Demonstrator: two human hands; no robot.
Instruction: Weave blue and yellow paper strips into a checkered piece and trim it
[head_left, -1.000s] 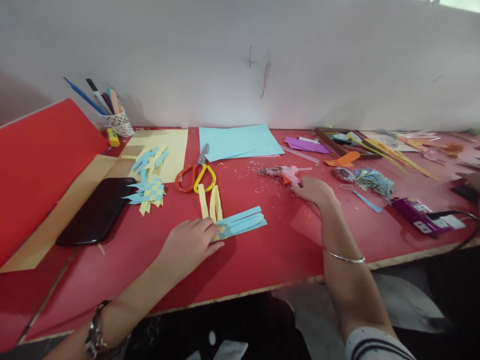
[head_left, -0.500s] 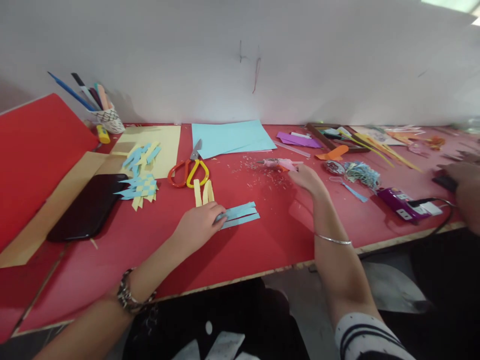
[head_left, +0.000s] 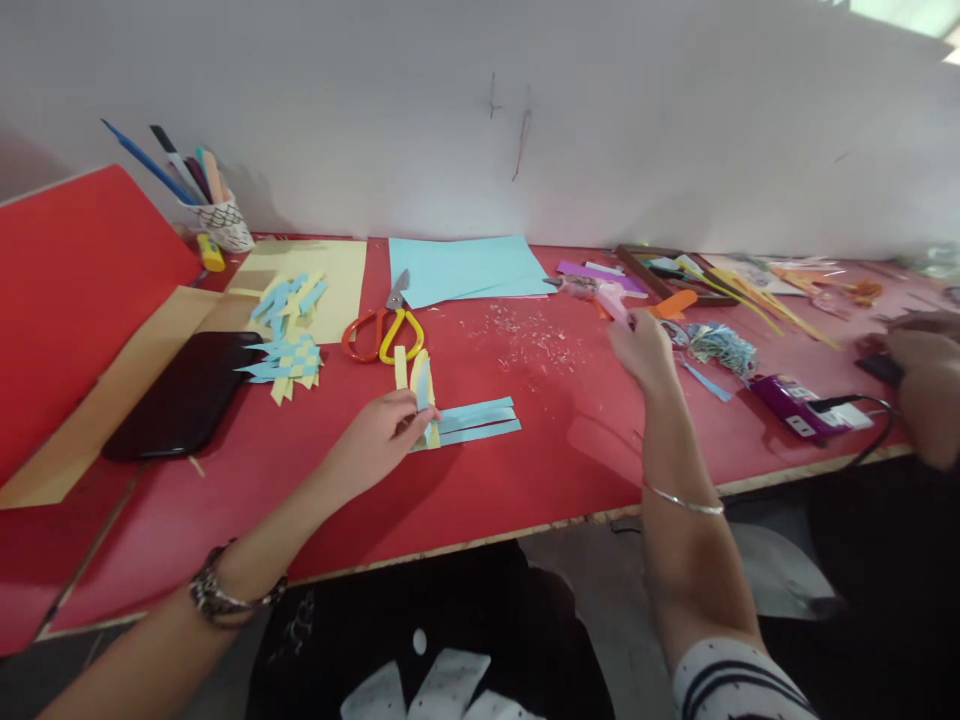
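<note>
My left hand [head_left: 382, 430] is closed, thumb and finger pinching a blue paper strip that stands up between them. Under and beside it lie blue paper strips [head_left: 480, 418] running to the right, and yellow paper strips [head_left: 400, 368] that point away from me. My right hand [head_left: 645, 350] is wrapped round the handle of a pink glue gun [head_left: 600, 290], whose tip points left above the purple paper. Scissors [head_left: 384, 332] with one red and one yellow loop lie just beyond my left hand. Left of them is a woven blue and yellow paper piece [head_left: 289, 362].
Blue sheets [head_left: 465, 268] and a yellow sheet [head_left: 337, 270] lie along the wall. A black phone [head_left: 180, 395] is at the left, near a pen cup [head_left: 225, 222]. Paper scraps [head_left: 525, 335] litter the middle. A purple power strip [head_left: 795, 408] and another person's hand [head_left: 926, 365] are at the right.
My right hand has lifted the glue gun from the table and moved slightly right. My left hand has raised a blue strip among the yellow ones.
</note>
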